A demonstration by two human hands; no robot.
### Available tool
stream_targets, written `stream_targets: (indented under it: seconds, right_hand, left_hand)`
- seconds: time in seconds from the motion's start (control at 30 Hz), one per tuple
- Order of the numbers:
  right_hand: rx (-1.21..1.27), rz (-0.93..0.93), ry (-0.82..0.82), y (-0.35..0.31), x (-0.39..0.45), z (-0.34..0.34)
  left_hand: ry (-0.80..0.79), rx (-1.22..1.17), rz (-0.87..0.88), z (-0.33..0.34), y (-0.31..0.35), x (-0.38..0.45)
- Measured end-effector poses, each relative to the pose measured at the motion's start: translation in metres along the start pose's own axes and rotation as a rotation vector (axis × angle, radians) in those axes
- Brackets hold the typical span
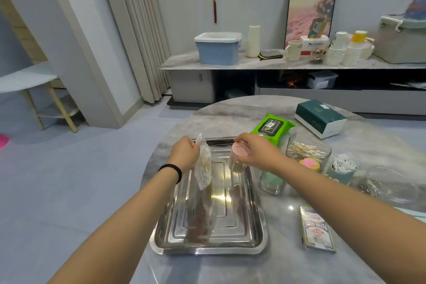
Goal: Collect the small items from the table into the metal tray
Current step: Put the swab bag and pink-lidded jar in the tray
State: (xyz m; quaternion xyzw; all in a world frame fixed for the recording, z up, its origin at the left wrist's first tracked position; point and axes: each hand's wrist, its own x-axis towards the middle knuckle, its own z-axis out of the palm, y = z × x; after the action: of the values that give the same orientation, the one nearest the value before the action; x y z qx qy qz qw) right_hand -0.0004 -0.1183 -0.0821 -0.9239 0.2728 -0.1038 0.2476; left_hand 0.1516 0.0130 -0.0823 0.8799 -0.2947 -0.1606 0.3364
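**Over the tray, two items ready to drop**

Above the metal tray (258, 221), the left hand (184, 152) pinches a clear bag (204, 168) while the right hand (255, 148) grips a pink-lidded jar (239, 153). Both look due for lowering; more items wait on the worktop (288, 265).

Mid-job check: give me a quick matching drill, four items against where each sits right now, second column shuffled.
Items:
1. clear plastic bag
2. pink-lidded jar
3. playing card box
4. green wipes pack

Places:
A. flat on the table, right of the metal tray
B. held by the right hand over the tray
C. on the table beyond the tray's far right corner
D. dangling from the left hand over the tray

Pairs: 1-D, 2-B, 3-A, 4-C
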Motion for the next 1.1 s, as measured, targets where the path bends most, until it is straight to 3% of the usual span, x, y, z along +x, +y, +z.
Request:
stream_targets:
  seconds: [0.33,0.4,0.47,0.57,0.63,0.9,1.1]
  right_hand:
    - [0.132,-0.007,-0.012,-0.024,0.077,0.077]
    - [0.136,-0.019,-0.007,-0.029,0.086,0.084]
    - [0.161,-0.011,-0.001,-0.033,0.097,0.094]
    - [0.18,0.006,0.028,-0.037,0.108,0.107]
    - [0.189,0.005,0.059,-0.038,0.112,0.113]
    - [0.254,0.016,0.043,-0.03,0.108,0.128]
    - [0.203,0.033,-0.021,-0.023,0.09,0.119]
  left_hand:
    - [0.177,0.079,-0.107,0.001,-0.055,0.072]
    - [0.201,0.082,-0.065,0.002,-0.065,0.079]
    - [0.16,0.134,0.01,0.007,-0.075,0.082]
    - [0.079,0.425,0.139,0.022,-0.087,0.084]
    - [0.024,0.526,0.142,0.03,-0.094,0.085]
    - [-0.141,0.456,0.015,0.037,-0.104,0.091]
    - [-0.054,0.433,0.022,0.024,-0.086,0.08]
